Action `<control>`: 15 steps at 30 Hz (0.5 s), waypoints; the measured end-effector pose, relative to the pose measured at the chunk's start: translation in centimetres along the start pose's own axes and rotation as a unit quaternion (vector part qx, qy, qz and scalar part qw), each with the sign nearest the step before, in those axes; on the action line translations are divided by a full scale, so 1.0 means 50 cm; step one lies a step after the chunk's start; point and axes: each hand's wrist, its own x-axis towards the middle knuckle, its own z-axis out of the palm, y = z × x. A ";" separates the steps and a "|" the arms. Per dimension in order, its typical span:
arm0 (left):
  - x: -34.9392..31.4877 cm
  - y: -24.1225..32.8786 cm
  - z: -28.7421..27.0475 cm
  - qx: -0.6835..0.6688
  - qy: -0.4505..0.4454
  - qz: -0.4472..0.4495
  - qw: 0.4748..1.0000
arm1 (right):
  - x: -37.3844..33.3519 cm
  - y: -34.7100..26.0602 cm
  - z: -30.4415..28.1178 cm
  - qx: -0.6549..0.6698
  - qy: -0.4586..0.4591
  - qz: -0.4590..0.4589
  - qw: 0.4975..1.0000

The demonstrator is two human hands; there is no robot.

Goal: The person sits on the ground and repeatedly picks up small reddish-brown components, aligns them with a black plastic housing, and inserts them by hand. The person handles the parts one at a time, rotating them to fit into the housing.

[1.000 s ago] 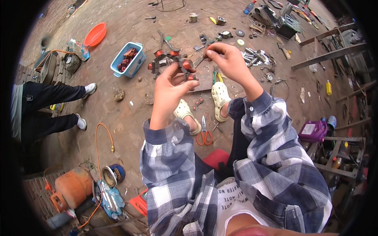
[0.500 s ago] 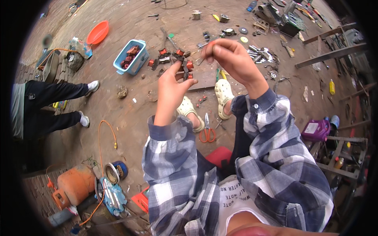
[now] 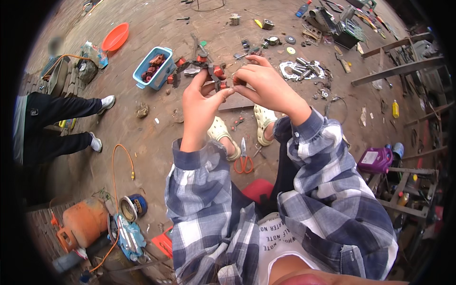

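I look down on a brown floor (image 3: 156, 156) strewn with metal scraps (image 3: 303, 70), with an orange basin (image 3: 115, 37) and a blue tub (image 3: 166, 75) ahead to the left, a metal rack (image 3: 399, 68) on the right, and scissors (image 3: 243, 164) near the pale clogs (image 3: 220, 129). Above it I see a coil part (image 3: 210, 64), dark metal with several bright red blocks, gripped between the thumb and fingers of the left hand (image 3: 198, 102); the right hand (image 3: 267, 85) bunches its fingers by the right edge, and I cannot tell whether they pinch anything.

Coil assembly (image 3: 202, 58): dull metal
Tub (image 3: 166, 75): smooth plastic
Scissors (image 3: 243, 154): shiny metal blades, plastic handles
Clogs (image 3: 264, 118): matt plastic
Plaid shirt (image 3: 202, 190): matt cloth
Gas cylinder (image 3: 86, 219): scuffed painted metal
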 end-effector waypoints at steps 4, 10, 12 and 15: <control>0.001 0.002 0.001 0.007 0.010 -0.020 1.000 | -0.001 -0.004 -0.011 0.086 -0.023 0.018 0.996; 0.007 -0.022 -0.001 0.111 0.005 -0.022 0.994 | 0.010 -0.022 -0.034 0.228 -0.012 0.069 0.971; 0.008 -0.044 0.000 0.140 -0.006 -0.008 0.990 | 0.008 -0.014 -0.027 0.425 0.000 0.151 0.893; 0.005 -0.042 0.007 0.049 -0.043 -0.018 0.998 | 0.016 -0.005 -0.024 0.526 0.093 0.169 0.829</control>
